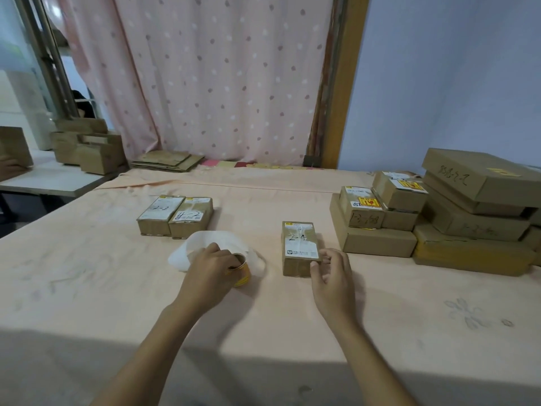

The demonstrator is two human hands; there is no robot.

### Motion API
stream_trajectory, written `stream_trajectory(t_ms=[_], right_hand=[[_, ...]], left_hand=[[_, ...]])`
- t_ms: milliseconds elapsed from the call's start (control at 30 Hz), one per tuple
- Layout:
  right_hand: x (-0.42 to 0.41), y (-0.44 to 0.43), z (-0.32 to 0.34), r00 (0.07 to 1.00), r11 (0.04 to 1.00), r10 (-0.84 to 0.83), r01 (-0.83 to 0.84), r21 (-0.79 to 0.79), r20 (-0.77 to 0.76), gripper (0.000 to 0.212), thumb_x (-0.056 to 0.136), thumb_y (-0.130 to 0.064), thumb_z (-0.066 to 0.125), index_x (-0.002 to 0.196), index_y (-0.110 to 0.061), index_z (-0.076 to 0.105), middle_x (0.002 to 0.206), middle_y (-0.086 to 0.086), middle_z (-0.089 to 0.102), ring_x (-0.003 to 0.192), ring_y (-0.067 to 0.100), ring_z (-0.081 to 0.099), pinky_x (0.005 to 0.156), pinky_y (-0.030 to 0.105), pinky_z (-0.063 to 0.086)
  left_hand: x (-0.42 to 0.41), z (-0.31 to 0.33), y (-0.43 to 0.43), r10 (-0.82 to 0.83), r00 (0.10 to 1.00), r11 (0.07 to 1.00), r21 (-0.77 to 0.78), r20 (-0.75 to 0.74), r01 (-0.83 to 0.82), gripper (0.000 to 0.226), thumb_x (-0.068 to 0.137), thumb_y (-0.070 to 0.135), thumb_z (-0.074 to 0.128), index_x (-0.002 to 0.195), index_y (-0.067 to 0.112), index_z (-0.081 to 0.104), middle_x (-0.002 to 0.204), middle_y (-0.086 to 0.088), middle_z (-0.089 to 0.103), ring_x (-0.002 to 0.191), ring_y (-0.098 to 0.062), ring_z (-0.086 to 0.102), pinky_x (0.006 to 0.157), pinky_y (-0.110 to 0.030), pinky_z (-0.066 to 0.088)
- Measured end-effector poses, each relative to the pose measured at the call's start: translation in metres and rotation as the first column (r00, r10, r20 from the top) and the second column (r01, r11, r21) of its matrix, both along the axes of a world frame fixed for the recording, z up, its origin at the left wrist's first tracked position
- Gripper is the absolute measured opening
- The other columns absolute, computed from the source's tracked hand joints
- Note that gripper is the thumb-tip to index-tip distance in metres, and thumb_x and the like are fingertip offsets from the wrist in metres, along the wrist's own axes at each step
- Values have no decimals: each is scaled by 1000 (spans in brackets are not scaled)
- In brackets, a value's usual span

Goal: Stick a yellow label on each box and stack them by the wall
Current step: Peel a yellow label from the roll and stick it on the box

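Observation:
A small brown box marked "2-4" (299, 244) lies in the middle of the peach-covered table (292, 303). My right hand (333, 276) holds its near right corner, thumb on the front face. My left hand (210, 268) grips a roll of yellow labels (241, 273), whose white backing strip (222, 244) curls out behind it. Two more small boxes (175, 215) lie side by side at the left. Against the blue wall at the right stands a stack of boxes (439, 212), some bearing yellow labels.
A pink dotted curtain (222, 83) hangs behind the table. Flattened cardboard (167, 161) lies at the table's far edge. A second table at the left carries open cartons (87, 148), and another person's hand (10, 168) shows at the left edge.

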State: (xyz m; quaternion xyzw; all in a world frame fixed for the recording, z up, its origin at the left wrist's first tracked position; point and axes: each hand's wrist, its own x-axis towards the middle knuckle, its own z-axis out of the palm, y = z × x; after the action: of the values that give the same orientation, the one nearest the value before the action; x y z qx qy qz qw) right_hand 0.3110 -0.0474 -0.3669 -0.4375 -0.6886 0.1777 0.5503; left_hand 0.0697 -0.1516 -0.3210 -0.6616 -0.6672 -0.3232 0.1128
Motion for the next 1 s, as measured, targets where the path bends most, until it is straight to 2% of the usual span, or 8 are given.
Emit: stream_trajectory(t_ms=[167, 300, 467, 533, 600, 767, 833, 1000], right_hand=[[-11, -23, 10, 960, 920, -94, -17, 391, 265, 26, 89, -31, 62, 107, -14, 68, 114, 0, 63, 105, 24, 59, 87, 34, 42], [-33, -31, 14, 937, 896, 69, -209, 392, 342, 43, 86, -34, 74, 124, -15, 67, 125, -1, 63, 115, 20, 60, 102, 30, 46], [-51, -21, 22, 959, 901, 25, -143, 409, 281, 41, 83, -27, 77, 122, -19, 66, 122, -5, 66, 113, 18, 61, 100, 31, 48], [-54, -17, 23, 968, 906, 21, -124, 406, 249, 35, 82, -22, 79, 115, -16, 68, 118, -5, 67, 110, 18, 61, 97, 31, 49], [-56, -15, 21, 971, 918, 71, -153, 367, 226, 31, 82, -21, 81, 110, -15, 70, 115, -5, 68, 109, 16, 61, 97, 27, 48], [-60, -15, 18, 950, 952, 289, -299, 69, 120, 31, 77, -25, 85, 104, -24, 70, 103, -18, 66, 93, -5, 58, 78, 19, 47], [-61, -18, 20, 947, 952, 303, -306, 7, 109, 30, 77, -24, 83, 104, -26, 70, 99, -24, 65, 89, -7, 56, 77, 19, 45], [-62, -28, 29, 941, 959, 282, -282, -24, 187, 40, 76, -55, 69, 111, -33, 68, 107, -23, 66, 100, -4, 55, 83, 21, 45]], left_hand=[[40, 13, 10, -37, 899, 999, 8, 437, 37, 8, 81, 23, 82, 77, 22, 74, 71, 15, 56, 79, -13, 50, 68, -28, 38], [59, 22, 25, -32, 704, 999, 17, 709, 28, 14, 82, 27, 78, 70, 32, 74, 75, 3, 62, 74, -4, 55, 64, -16, 36], [56, 29, 28, -173, 357, 980, 123, 918, 158, 12, 85, 15, 77, 75, 8, 77, 77, -14, 73, 74, -16, 65, 74, -35, 50], [48, 26, 22, -201, 291, 961, 130, 935, 244, 11, 84, 16, 79, 84, 5, 78, 88, -18, 74, 83, -19, 66, 83, -38, 50], [33, 18, 16, -223, 373, 930, 82, 900, 357, 17, 82, 17, 80, 99, 15, 79, 98, -12, 73, 87, -18, 57, 84, -33, 45], [7, 0, 7, -235, 850, 968, 33, 471, 249, 38, 81, 3, 79, 105, 31, 72, 89, 32, 62, 78, 1, 45, 70, -12, 36], [5, 1, 6, -211, 912, 977, 86, 352, 193, 28, 78, 4, 83, 100, 20, 76, 90, 38, 61, 80, 7, 47, 68, -8, 35], [11, 4, 5, -174, 906, 981, 150, 386, 124, 26, 74, 3, 85, 95, 14, 77, 90, 41, 58, 81, 9, 52, 67, -6, 37]])
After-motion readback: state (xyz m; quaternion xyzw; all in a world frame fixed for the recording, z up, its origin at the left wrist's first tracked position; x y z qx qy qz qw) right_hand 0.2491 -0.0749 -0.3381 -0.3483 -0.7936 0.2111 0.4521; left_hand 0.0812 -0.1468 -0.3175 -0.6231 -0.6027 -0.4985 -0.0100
